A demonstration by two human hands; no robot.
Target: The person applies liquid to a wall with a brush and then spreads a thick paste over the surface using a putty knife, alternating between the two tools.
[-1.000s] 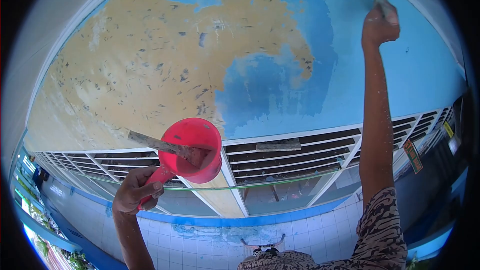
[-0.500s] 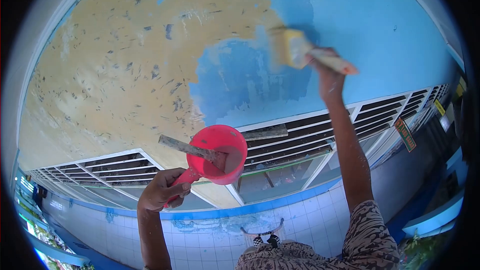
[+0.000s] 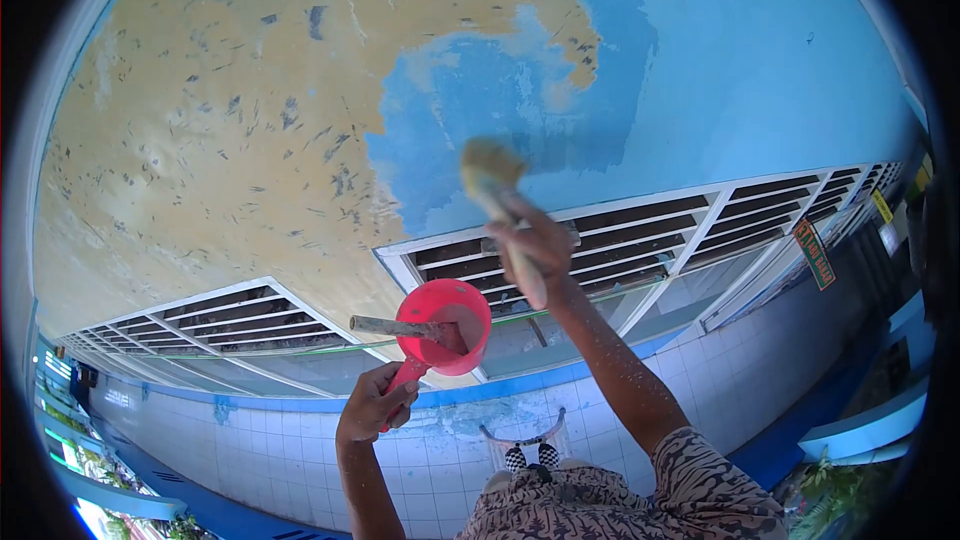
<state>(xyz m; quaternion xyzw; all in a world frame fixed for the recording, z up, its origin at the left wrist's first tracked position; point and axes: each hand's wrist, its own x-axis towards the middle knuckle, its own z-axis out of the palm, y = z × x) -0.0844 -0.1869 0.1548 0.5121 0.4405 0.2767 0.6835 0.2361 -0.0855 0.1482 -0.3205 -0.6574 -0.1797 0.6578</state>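
Note:
My left hand (image 3: pixel 378 404) is closed round the handle of a red dipper (image 3: pixel 480 335). A scraper (image 3: pixel 400 327) rests across the dipper's rim, its blade inside near some pale liquid. My right hand (image 3: pixel 537 250) grips the handle of a wide brush (image 3: pixel 492 175), blurred by motion. The bristles point up and left, over the blue part of the wall (image 3: pixel 460 100); whether they touch it I cannot tell. Left of the blue part, the wall is tan with dark marks and scratches.
Below the painted wall run white-framed louvred windows (image 3: pixel 600 240), with another set (image 3: pixel 230 320) at the left. A green sign (image 3: pixel 814 254) hangs at the right. White tiles (image 3: pixel 280 440) lie lower down, and plants (image 3: pixel 832 495) show at the lower right.
My right hand and the brush have moved down and left, from the upper blue area towards the windows. The dipper has shifted slightly down and right in my left hand, with the scraper now flatter.

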